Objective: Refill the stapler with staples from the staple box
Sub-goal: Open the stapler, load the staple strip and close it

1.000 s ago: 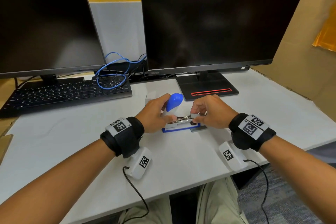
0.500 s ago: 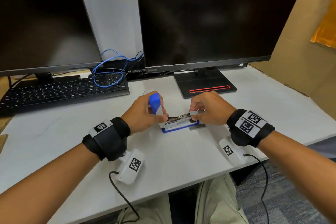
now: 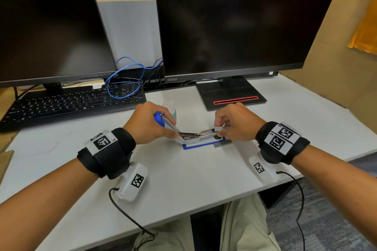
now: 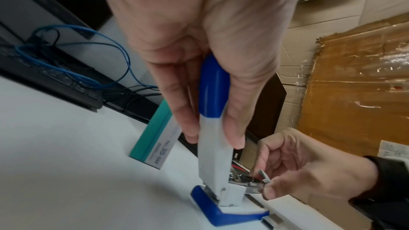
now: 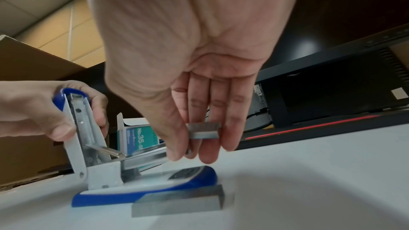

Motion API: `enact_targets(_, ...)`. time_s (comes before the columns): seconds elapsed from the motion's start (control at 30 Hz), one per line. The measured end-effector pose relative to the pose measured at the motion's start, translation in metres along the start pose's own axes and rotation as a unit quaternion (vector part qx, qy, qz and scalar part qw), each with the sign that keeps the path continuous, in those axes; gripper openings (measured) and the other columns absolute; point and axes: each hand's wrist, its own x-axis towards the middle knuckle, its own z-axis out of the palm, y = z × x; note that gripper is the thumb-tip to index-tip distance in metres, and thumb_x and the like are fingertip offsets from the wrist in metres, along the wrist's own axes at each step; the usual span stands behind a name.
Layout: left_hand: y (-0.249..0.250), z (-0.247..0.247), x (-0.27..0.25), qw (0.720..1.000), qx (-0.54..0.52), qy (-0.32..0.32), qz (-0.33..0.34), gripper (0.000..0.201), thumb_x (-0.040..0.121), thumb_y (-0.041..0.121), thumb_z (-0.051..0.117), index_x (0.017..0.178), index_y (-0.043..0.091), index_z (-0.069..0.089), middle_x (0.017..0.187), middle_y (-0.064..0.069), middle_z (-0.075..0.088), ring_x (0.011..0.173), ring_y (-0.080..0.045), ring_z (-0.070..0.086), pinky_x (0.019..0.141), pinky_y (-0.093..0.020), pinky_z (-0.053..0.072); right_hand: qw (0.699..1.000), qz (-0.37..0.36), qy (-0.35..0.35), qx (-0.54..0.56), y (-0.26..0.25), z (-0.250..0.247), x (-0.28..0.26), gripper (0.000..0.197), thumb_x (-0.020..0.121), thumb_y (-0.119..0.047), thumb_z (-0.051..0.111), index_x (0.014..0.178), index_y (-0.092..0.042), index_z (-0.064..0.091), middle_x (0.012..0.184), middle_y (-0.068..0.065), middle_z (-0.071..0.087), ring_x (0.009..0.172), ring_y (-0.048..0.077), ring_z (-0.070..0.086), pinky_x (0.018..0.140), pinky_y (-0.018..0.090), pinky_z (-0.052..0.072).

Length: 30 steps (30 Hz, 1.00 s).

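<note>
A blue and white stapler (image 3: 204,145) stands on the white table with its base flat. Its lid (image 4: 213,128) is swung up and back, and my left hand (image 3: 172,127) grips that lid between thumb and fingers. The metal magazine (image 5: 146,158) lies bare and level. My right hand (image 5: 191,155) pinches a short strip of staples (image 5: 204,131) over the magazine's front end. A longer staple strip (image 5: 179,202) lies on the table against the base. The teal and white staple box (image 4: 157,139) stands just behind the stapler, its flap raised.
A black keyboard (image 3: 71,104) with a blue cable (image 3: 124,79) on it lies at the back left. A monitor stand (image 3: 230,96) is behind my right hand. Two dark monitors fill the back, and cardboard (image 3: 336,67) walls the right side.
My left hand has swung the stapler lid further up and back to the left. The right hand has stayed at the front of the magazine with the staples.
</note>
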Motion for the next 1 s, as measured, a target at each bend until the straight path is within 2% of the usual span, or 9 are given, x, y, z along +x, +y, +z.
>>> enact_targets(0.17, -0.009, 0.008, -0.006, 0.999, 0.029, 0.021, 0.003, 0.025, 0.055, 0.025, 0.093, 0.072, 0.018, 0.077, 0.072, 0.006, 0.071, 0.063, -0.007, 0.059, 0.062, -0.023, 0.047, 1.0, 0.004, 0.007, -0.006, 0.008, -0.003, -0.003, 0.015, 0.073, -0.02, 0.083, 0.081, -0.022, 0.071, 0.086, -0.006, 0.069, 0.081, 0.008, 0.065, 0.077, 0.036, 0.061)
enact_targets(0.37, -0.008, 0.012, -0.001, 0.998, 0.051, 0.011, 0.023, 0.023, 0.058, 0.028, 0.091, 0.072, 0.019, 0.074, 0.077, 0.003, 0.07, 0.071, -0.011, 0.06, 0.063, -0.024, 0.046, 1.0, -0.005, -0.012, 0.001, 0.011, -0.009, -0.003, 0.015, 0.074, -0.021, 0.083, 0.085, -0.019, 0.074, 0.085, -0.006, 0.071, 0.08, 0.007, 0.067, 0.08, 0.035, 0.061)
enact_targets(0.5, -0.004, 0.012, 0.004, 0.996, 0.081, -0.005, 0.022, 0.023, 0.059, 0.035, 0.089, 0.071, 0.024, 0.073, 0.08, 0.003, 0.069, 0.085, -0.02, 0.059, 0.076, -0.037, 0.053, 1.0, -0.018, -0.022, 0.005, 0.009, -0.013, -0.002, 0.014, 0.077, -0.022, 0.081, 0.09, -0.017, 0.078, 0.088, -0.005, 0.074, 0.079, 0.006, 0.067, 0.082, 0.033, 0.06)
enact_targets(0.57, -0.003, 0.013, 0.006, 0.996, 0.084, -0.008, 0.019, 0.023, 0.059, 0.035, 0.089, 0.073, 0.024, 0.074, 0.079, 0.004, 0.069, 0.087, -0.021, 0.058, 0.077, -0.038, 0.054, 0.999, -0.016, -0.022, -0.017, 0.006, -0.011, 0.0, 0.016, 0.079, -0.026, 0.079, 0.094, -0.019, 0.079, 0.09, -0.005, 0.074, 0.083, 0.01, 0.065, 0.086, 0.034, 0.057)
enact_targets(0.63, -0.004, 0.013, 0.007, 0.996, 0.085, -0.008, 0.021, 0.023, 0.06, 0.034, 0.089, 0.075, 0.023, 0.075, 0.079, 0.005, 0.068, 0.084, -0.019, 0.057, 0.073, -0.035, 0.053, 0.998, -0.017, -0.021, -0.053, 0.004, -0.009, 0.0, 0.016, 0.079, -0.029, 0.079, 0.094, -0.022, 0.079, 0.087, -0.007, 0.074, 0.084, 0.012, 0.063, 0.086, 0.035, 0.054)
enact_targets(0.73, -0.011, 0.016, 0.004, 0.997, 0.066, -0.009, 0.028, 0.022, 0.065, 0.026, 0.086, 0.073, 0.024, 0.066, 0.077, 0.005, 0.064, 0.07, -0.011, 0.054, 0.06, -0.022, 0.042, 0.998, -0.013, -0.026, -0.057, 0.004, -0.01, 0.0, 0.015, 0.079, -0.027, 0.08, 0.093, -0.021, 0.079, 0.081, -0.007, 0.075, 0.076, 0.007, 0.066, 0.08, 0.026, 0.052)
enact_targets(0.8, -0.019, 0.019, -0.001, 0.997, 0.065, -0.035, 0.024, 0.025, 0.072, 0.023, 0.081, 0.075, 0.023, 0.056, 0.077, 0.005, 0.06, 0.066, -0.012, 0.053, 0.059, -0.025, 0.042, 0.998, -0.015, -0.029, -0.061, 0.003, -0.011, 0.0, 0.016, 0.079, -0.027, 0.079, 0.094, -0.02, 0.079, 0.082, -0.007, 0.075, 0.076, 0.007, 0.066, 0.079, 0.022, 0.046)
enact_targets(0.87, -0.024, 0.023, -0.005, 0.992, 0.105, -0.073, 0.012, 0.026, 0.078, 0.026, 0.074, 0.079, 0.024, 0.048, 0.076, 0.004, 0.058, 0.067, -0.015, 0.052, 0.063, -0.034, 0.044, 0.997, -0.019, -0.027, -0.066, 0.002, -0.011, 0.0, 0.016, 0.08, -0.026, 0.079, 0.094, -0.02, 0.079, 0.083, -0.006, 0.076, 0.076, 0.008, 0.066, 0.079, 0.022, 0.047)
enact_targets(1.0, -0.023, 0.025, -0.005, 0.984, 0.156, -0.091, -0.005, 0.028, 0.077, 0.029, 0.074, 0.079, 0.021, 0.048, 0.08, 0.001, 0.058, 0.072, -0.02, 0.053, 0.063, -0.035, 0.045, 0.998, -0.019, -0.028, -0.061, 0.001, -0.012, 0.0, 0.016, 0.081, -0.023, 0.078, 0.096, -0.018, 0.078, 0.086, -0.003, 0.076, 0.077, 0.01, 0.067, 0.078, 0.022, 0.048)
